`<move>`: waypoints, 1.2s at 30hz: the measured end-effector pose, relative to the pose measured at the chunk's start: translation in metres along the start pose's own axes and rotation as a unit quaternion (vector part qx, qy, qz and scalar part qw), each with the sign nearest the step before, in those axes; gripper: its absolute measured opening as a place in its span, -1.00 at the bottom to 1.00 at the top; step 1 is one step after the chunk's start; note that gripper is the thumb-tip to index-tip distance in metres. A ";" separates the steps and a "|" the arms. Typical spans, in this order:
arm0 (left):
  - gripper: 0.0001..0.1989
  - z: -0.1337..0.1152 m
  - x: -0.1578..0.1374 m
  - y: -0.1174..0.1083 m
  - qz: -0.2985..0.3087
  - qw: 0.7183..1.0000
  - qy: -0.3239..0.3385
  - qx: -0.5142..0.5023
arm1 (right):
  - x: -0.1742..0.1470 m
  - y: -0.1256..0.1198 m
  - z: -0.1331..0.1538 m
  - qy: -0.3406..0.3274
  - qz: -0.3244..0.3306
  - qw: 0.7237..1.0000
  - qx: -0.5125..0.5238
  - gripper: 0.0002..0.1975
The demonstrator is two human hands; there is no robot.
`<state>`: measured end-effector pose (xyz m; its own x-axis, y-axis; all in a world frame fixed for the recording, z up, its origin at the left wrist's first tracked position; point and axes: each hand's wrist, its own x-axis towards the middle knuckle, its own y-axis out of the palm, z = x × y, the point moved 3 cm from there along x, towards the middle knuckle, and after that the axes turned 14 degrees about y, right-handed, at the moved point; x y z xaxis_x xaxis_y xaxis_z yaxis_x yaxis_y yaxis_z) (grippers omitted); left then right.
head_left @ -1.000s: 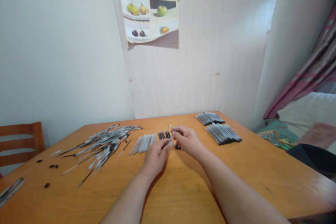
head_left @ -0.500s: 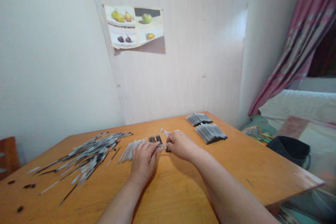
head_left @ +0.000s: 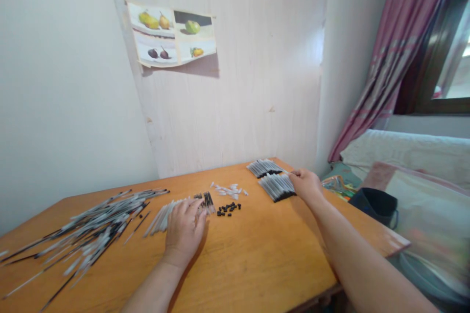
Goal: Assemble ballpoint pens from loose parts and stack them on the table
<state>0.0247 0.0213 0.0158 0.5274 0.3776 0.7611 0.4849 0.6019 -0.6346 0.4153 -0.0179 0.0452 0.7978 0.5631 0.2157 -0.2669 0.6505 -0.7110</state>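
My right hand (head_left: 307, 185) is closed at the right end of two rows of clear pens with black ends. A pen, mostly hidden, is pinched in its fingers, its light tip pointing left. The near row of pens (head_left: 276, 187) lies partly behind the hand; the far row (head_left: 263, 167) is just beyond. My left hand (head_left: 185, 229) rests low with fingers stretched out, over the right side of a row of clear pen barrels (head_left: 160, 217). Close to its fingertips stand thin dark refills (head_left: 208, 200). Small black plugs (head_left: 228, 209) and white caps (head_left: 231, 190) are scattered between the hands.
A loose pile of long black-and-white refills (head_left: 99, 225) spreads over the left of the wooden table (head_left: 242, 264). Past the table's right edge are a dark container (head_left: 374, 207) and a bed-like surface. A fruit picture (head_left: 172, 34) hangs on the wall behind.
My right hand has moved from beside my left hand to the rows of pens on the right, uncovering the black plugs. The left hand's fingers have opened out. The view has turned right.
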 end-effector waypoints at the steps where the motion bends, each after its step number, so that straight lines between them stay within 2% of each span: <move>1: -0.72 0.000 0.000 0.001 0.000 1.000 0.002 0.001 | 0.006 -0.001 -0.011 0.016 -0.010 1.000 -0.017 -0.65; 5: -0.72 0.002 -0.001 0.003 0.001 1.000 0.005 -0.003 | 0.014 0.007 -0.043 0.060 0.001 0.997 -0.051 -0.65; 9: -0.74 0.002 -0.001 0.003 0.003 1.000 0.003 -0.009 | 0.013 0.020 -0.056 0.099 0.022 0.993 -0.064 -0.66; 19: -0.79 0.002 0.000 0.002 0.009 1.000 0.008 -0.009 | 0.018 0.037 -0.057 0.120 0.043 0.988 -0.089 -0.66; 36: -0.79 0.000 0.001 0.001 0.025 1.000 -0.001 -0.018 | 0.014 0.037 -0.054 0.108 0.081 0.986 -0.099 -0.69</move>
<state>0.0252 0.0224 0.0161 0.5507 0.4074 0.7285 0.4832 0.5560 -0.6762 0.4457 -0.0130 -0.0140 0.8561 0.5149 -0.0434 -0.3059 0.4374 -0.8457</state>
